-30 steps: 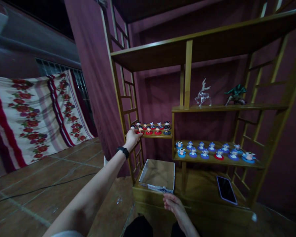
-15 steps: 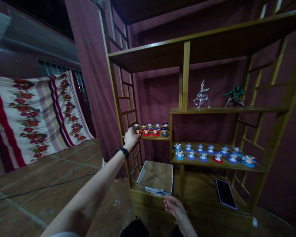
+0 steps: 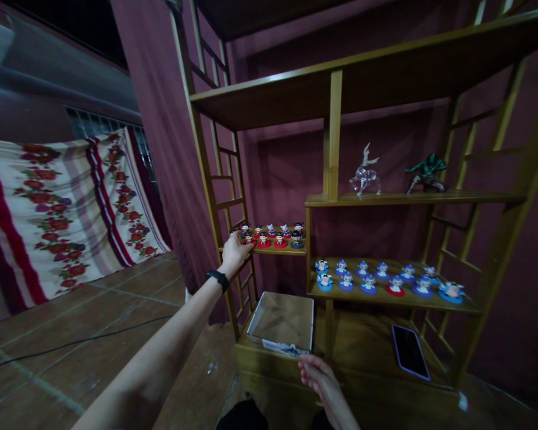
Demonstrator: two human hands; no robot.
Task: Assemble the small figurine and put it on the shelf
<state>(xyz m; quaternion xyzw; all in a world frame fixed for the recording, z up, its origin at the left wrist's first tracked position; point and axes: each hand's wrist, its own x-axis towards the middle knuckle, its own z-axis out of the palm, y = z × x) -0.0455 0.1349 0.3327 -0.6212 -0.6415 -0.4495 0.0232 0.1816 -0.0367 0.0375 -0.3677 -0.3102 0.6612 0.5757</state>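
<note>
My left hand [image 3: 236,252], with a dark band on the wrist, reaches to the left end of the small middle shelf [image 3: 280,250]. Its fingers close around a small figurine [image 3: 234,233] there, mostly hidden by the hand. Right beside the fingertips stands a red-based figurine [image 3: 248,238]. Several more figurines, such as a red-based one [image 3: 264,240] and a dark-based one [image 3: 296,240], stand in two rows along that shelf. Low in front of an open cardboard box [image 3: 281,348], my right hand [image 3: 319,377] hovers with loosely bent fingers and nothing in it.
Several blue and purple figurines [image 3: 369,283] line the lower right shelf [image 3: 394,301]. Above them stand a clear deer ornament [image 3: 365,176] and a green statuette [image 3: 428,172]. A phone [image 3: 410,352] lies on the bottom board. On the left hangs a floral cloth [image 3: 54,221].
The view has shifted slightly, and the shelf sits a little further left in it. My left hand stays at the shelf's left end. My right hand has hardly moved.
</note>
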